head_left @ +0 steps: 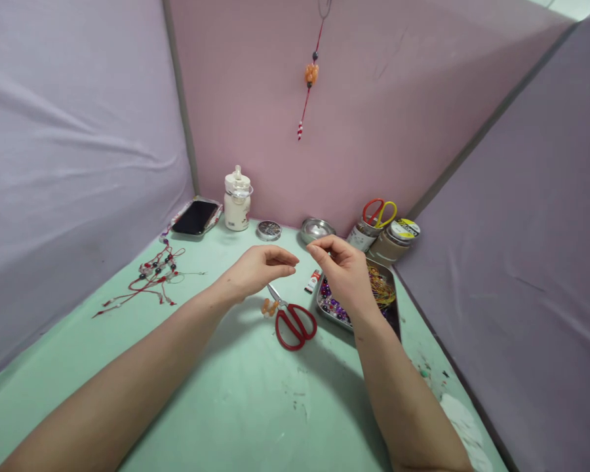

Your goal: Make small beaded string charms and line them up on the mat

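My left hand (260,270) hovers above the table with thumb and fingertips brought close together. A pinch closes the fingers of my right hand (341,265), a short way to its right. Anything between either set of fingertips is too thin or small to make out. Just below my left hand is a small cluster of orange beads (269,308), beside red-handled scissors (295,322) whose blades point up toward that hand. Under and behind my right hand stands a metal tray (344,322) of purple and dark beads and golden cord (382,287), partly hidden. A small lighter-like item (313,280) lies between the hands.
At the back are a phone (195,217), a white bottle (237,200), a round case (269,229), a metal bowl (317,228) and jars (396,239), one holding scissors (379,213). Beaded red cords (155,272) lie left. A beaded string (311,73) hangs on the pink wall.
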`<state>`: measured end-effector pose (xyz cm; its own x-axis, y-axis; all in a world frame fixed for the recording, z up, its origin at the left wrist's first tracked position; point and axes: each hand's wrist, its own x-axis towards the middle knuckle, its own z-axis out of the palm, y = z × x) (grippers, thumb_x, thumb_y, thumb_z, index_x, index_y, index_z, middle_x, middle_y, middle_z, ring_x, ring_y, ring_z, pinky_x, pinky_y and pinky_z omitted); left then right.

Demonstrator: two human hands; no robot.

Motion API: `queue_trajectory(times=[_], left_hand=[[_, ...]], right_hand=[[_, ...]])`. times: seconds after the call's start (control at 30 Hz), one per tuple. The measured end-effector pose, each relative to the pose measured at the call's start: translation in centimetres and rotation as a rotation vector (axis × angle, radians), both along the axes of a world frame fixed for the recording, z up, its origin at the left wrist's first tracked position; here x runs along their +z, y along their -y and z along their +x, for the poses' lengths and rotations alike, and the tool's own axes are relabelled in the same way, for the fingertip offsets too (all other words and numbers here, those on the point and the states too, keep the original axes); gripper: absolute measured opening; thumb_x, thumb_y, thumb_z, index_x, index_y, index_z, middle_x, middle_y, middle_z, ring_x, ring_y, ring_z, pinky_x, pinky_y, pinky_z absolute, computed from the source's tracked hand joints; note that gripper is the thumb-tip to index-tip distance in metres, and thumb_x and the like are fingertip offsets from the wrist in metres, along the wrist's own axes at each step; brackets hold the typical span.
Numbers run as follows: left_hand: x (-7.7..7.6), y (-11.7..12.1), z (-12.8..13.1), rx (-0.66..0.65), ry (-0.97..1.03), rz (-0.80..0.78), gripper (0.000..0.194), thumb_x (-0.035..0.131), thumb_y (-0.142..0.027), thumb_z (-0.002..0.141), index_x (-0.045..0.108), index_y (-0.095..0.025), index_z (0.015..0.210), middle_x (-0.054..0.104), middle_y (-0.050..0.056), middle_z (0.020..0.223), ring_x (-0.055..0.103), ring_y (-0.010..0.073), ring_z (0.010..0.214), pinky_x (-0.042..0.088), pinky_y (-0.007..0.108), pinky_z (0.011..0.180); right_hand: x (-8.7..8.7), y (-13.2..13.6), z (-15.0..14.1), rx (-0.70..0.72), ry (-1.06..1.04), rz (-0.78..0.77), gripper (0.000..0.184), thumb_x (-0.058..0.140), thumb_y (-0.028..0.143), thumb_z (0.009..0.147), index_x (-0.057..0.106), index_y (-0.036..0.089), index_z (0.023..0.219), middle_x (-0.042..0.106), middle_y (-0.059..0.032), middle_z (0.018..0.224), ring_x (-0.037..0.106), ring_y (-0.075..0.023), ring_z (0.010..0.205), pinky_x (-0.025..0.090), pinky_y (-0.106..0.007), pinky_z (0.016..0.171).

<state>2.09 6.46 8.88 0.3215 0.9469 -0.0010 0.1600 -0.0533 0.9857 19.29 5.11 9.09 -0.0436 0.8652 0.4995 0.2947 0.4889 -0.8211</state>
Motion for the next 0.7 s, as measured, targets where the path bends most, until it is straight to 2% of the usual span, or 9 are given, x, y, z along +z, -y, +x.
queue_trajectory(times=[0.17, 0.27, 0.53, 0.63, 0.7], left_hand=[[-0.1, 0.3, 0.3, -0.121, 0.031, 0.006, 0.017, 0.067, -0.025, 0.072, 0.072, -0.02, 0.087, 0.073, 0.005, 0.09, 0.066, 0.0206, 0.092, 0.046, 0.036, 0.089], [-0.3, 0.4, 0.3, -0.144, 0.067, 0.028, 0.017, 0.067, -0.029, 0.073, 0.071, -0.018, 0.087, 0.073, 0.005, 0.086, 0.066, 0.0196, 0.088, 0.048, 0.036, 0.087], [0.4, 1.3, 0.4, -0.064, 0.12, 0.064, 0.018, 0.068, -0.033, 0.073, 0.07, -0.016, 0.079, 0.07, 0.004, 0.075, 0.064, 0.0163, 0.076, 0.051, 0.033, 0.077], [1.0, 1.7, 0.3, -0.001, 0.115, 0.121, 0.019, 0.068, -0.033, 0.073, 0.071, -0.016, 0.079, 0.07, 0.004, 0.076, 0.064, 0.0159, 0.076, 0.051, 0.032, 0.077], [1.4, 1.9, 0.2, 0.044, 0.13, 0.161, 0.019, 0.067, -0.034, 0.074, 0.072, -0.016, 0.08, 0.071, 0.004, 0.078, 0.064, 0.0165, 0.078, 0.052, 0.032, 0.078]], right_hand=[[0.2, 0.1, 0.0, -0.014, -0.006, -0.017, 0.016, 0.058, 0.034, 0.084, 0.064, 0.02, 0.079, 0.062, -0.0015, 0.077, 0.054, -0.0137, 0.069, 0.042, -0.027, 0.062], [0.2, 0.1, 0.1, -0.004, -0.056, -0.03, 0.016, 0.06, 0.035, 0.083, 0.064, 0.02, 0.079, 0.062, -0.0011, 0.076, 0.054, -0.0138, 0.07, 0.043, -0.027, 0.063], [-0.2, -0.2, 0.4, 0.039, -0.201, -0.102, 0.016, 0.066, 0.037, 0.08, 0.065, 0.021, 0.082, 0.059, 0.0004, 0.073, 0.048, -0.0096, 0.061, 0.04, -0.024, 0.057], [-0.4, -0.4, 0.4, 0.126, -0.236, -0.139, 0.016, 0.063, 0.037, 0.082, 0.066, 0.022, 0.087, 0.059, 0.0018, 0.071, 0.049, -0.0086, 0.06, 0.04, -0.023, 0.056], [-0.5, -0.4, 0.4, 0.217, -0.183, -0.206, 0.018, 0.059, 0.036, 0.085, 0.067, 0.022, 0.093, 0.062, 0.0006, 0.077, 0.054, -0.0098, 0.066, 0.043, -0.023, 0.059]])
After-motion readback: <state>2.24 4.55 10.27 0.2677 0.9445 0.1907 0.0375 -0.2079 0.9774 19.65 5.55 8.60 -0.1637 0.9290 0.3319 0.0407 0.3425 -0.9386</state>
